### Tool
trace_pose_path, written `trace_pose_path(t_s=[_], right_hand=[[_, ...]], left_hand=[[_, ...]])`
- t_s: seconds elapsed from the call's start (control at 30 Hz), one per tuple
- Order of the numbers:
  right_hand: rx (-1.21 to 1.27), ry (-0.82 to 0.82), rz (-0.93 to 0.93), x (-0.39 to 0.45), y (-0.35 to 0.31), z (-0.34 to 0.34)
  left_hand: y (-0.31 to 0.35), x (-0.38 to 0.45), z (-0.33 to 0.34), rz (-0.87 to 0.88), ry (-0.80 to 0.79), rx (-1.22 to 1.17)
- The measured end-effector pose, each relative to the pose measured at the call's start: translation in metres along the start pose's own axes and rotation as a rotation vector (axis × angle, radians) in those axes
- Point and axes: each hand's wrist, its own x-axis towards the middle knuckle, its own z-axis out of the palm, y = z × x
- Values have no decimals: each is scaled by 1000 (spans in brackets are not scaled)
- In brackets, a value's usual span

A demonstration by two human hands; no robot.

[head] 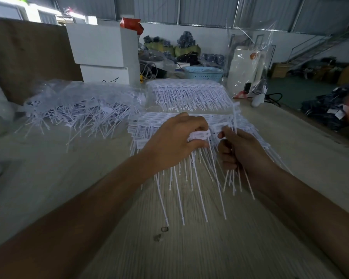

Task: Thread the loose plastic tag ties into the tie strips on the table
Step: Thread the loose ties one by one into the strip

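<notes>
The left hand (174,141) grips a short tie strip (199,136) by its head tabs, just above the near stack of strips (240,125) on the table (210,238), its tails hanging toward the viewer; the right hand (244,152), just right of that strip, clasps a bundle of loose ties (233,178) in curled fingers, one tie standing up past the thumb. A second stack (189,93) lies beyond the near stack; a tangled heap of ties (79,113) lies to its left, partly under clear plastic.
</notes>
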Motion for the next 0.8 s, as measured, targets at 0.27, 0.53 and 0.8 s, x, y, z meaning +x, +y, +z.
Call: trace_pose_path(t_s=[0.27, 0.53, 0.8], right_hand=[[-58, -221, 67, -9, 2, 7], [-9, -266, 87, -9, 5, 10], [84, -351, 149, -8, 0, 5]], left_hand=[[-5, -1, 0, 42, 64, 15], [-12, -2, -2, 93, 76, 84], [-18, -3, -9, 150, 62, 296]])
